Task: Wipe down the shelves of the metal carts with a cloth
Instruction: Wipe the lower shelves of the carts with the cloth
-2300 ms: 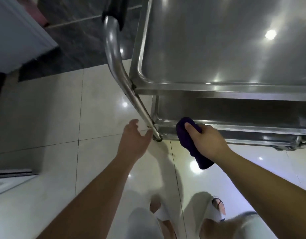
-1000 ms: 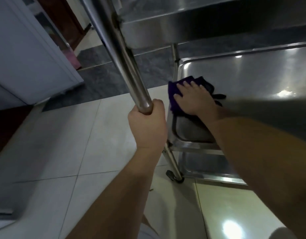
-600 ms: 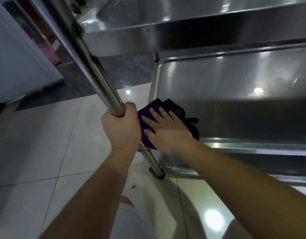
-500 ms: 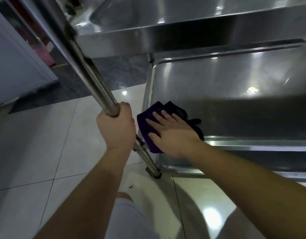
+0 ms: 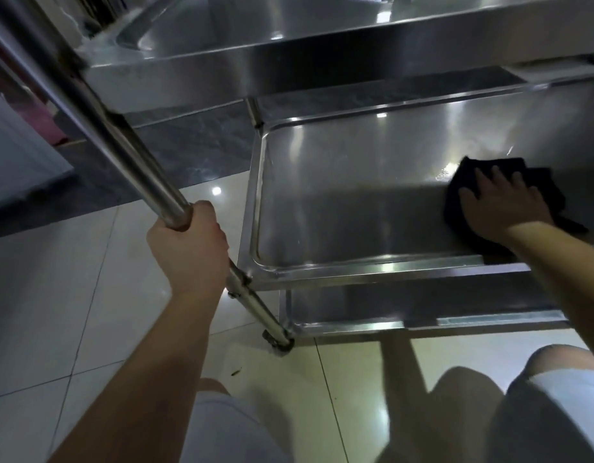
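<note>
A stainless steel cart fills the upper right, with a top shelf (image 5: 289, 58), a middle shelf (image 5: 339, 202) and a bottom shelf (image 5: 422, 305). My left hand (image 5: 188, 248) grips the cart's slanted tubular handle post (image 5: 121, 152). My right hand (image 5: 503, 205) presses flat, fingers spread, on a dark purple cloth (image 5: 553, 192) lying on the middle shelf toward its right side. The hand covers most of the cloth.
Glossy pale floor tiles (image 5: 55, 295) lie to the left and below, with a dark tiled strip (image 5: 188, 148) behind. A white cabinet (image 5: 18, 162) stands at far left. My knees (image 5: 489, 412) are in front of the cart. A caster (image 5: 282, 344) sits at the post's foot.
My right hand has slid the cloth from the middle shelf's front left corner toward the right. My left hand keeps its hold on the handle post.
</note>
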`<act>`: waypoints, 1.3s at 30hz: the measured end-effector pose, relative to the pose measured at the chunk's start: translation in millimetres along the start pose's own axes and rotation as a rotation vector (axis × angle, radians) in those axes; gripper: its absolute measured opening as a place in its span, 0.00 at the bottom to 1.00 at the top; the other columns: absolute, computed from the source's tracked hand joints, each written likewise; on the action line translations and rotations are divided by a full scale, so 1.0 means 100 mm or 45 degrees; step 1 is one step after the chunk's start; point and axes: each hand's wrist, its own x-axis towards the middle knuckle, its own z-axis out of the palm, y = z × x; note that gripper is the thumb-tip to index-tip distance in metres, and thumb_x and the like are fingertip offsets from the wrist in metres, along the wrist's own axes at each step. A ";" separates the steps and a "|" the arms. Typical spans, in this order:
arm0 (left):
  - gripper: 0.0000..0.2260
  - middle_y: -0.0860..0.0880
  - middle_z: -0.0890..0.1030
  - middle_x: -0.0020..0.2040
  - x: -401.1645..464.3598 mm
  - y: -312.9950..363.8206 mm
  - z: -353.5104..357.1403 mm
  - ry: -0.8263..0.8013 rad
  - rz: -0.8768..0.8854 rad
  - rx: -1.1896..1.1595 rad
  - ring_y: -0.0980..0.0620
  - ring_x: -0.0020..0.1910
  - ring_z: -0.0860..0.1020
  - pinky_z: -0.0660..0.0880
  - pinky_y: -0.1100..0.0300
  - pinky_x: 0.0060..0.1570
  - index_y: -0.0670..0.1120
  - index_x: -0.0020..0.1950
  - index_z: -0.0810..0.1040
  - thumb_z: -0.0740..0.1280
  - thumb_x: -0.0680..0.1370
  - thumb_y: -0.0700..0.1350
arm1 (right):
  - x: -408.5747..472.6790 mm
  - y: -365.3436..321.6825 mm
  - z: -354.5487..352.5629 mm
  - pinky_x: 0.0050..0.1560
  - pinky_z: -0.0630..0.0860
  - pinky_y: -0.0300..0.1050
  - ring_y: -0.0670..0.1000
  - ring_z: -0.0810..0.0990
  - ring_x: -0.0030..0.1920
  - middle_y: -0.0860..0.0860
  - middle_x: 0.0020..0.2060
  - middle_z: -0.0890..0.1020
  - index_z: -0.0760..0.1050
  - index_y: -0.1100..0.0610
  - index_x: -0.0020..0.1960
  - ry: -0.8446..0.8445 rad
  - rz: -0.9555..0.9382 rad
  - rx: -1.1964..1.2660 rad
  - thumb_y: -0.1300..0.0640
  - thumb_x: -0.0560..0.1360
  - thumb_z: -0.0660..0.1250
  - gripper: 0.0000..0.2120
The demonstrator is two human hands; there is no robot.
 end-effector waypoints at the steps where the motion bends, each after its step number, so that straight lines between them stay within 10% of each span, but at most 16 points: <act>1: 0.12 0.43 0.64 0.27 0.00 0.00 0.00 0.000 0.002 -0.006 0.48 0.25 0.65 0.65 0.60 0.26 0.33 0.36 0.64 0.63 0.69 0.41 | 0.06 -0.21 0.02 0.81 0.50 0.60 0.61 0.50 0.83 0.54 0.85 0.52 0.51 0.51 0.85 0.012 -0.042 0.005 0.39 0.85 0.46 0.32; 9: 0.11 0.47 0.62 0.26 0.02 -0.02 0.00 0.022 -0.027 -0.049 0.49 0.24 0.63 0.63 0.59 0.26 0.39 0.34 0.59 0.62 0.69 0.40 | -0.46 -2.36 0.42 0.76 0.59 0.57 0.59 0.61 0.78 0.51 0.81 0.64 0.62 0.50 0.81 0.055 -0.829 -0.064 0.41 0.84 0.49 0.28; 13: 0.08 0.48 0.65 0.25 -0.01 -0.01 -0.03 0.008 -0.011 -0.058 0.49 0.23 0.64 0.65 0.59 0.26 0.42 0.33 0.64 0.62 0.69 0.39 | -0.77 -2.48 0.58 0.81 0.44 0.51 0.49 0.49 0.83 0.42 0.84 0.53 0.50 0.41 0.84 -0.159 -1.241 -0.061 0.37 0.84 0.44 0.29; 19: 0.10 0.50 0.66 0.23 -0.04 0.01 -0.02 0.009 -0.008 -0.088 0.50 0.22 0.66 0.66 0.60 0.26 0.46 0.31 0.65 0.62 0.69 0.38 | 0.20 -1.26 0.18 0.77 0.62 0.56 0.59 0.65 0.78 0.54 0.81 0.66 0.63 0.52 0.82 0.178 -0.701 -0.018 0.44 0.86 0.54 0.27; 27: 0.12 0.51 0.66 0.23 -0.02 0.00 -0.05 -0.043 -0.001 -0.107 0.51 0.22 0.66 0.68 0.60 0.27 0.50 0.27 0.67 0.62 0.69 0.38 | 0.69 -0.28 -0.05 0.79 0.52 0.65 0.64 0.53 0.82 0.56 0.83 0.56 0.56 0.53 0.84 0.148 0.099 0.100 0.42 0.83 0.47 0.32; 34: 0.11 0.51 0.67 0.23 -0.02 0.00 -0.06 -0.052 -0.013 -0.087 0.51 0.22 0.67 0.68 0.59 0.26 0.49 0.29 0.67 0.62 0.70 0.38 | 0.11 -2.06 0.29 0.75 0.62 0.59 0.61 0.65 0.76 0.55 0.78 0.67 0.67 0.54 0.77 0.117 -0.641 0.037 0.44 0.84 0.51 0.26; 39: 0.10 0.50 0.66 0.23 -0.04 0.02 -0.07 -0.051 -0.011 -0.045 0.50 0.23 0.66 0.68 0.59 0.26 0.45 0.32 0.64 0.62 0.70 0.38 | -0.67 -2.67 0.59 0.80 0.49 0.55 0.54 0.53 0.83 0.46 0.84 0.56 0.54 0.44 0.84 -0.054 -1.012 0.012 0.39 0.84 0.47 0.29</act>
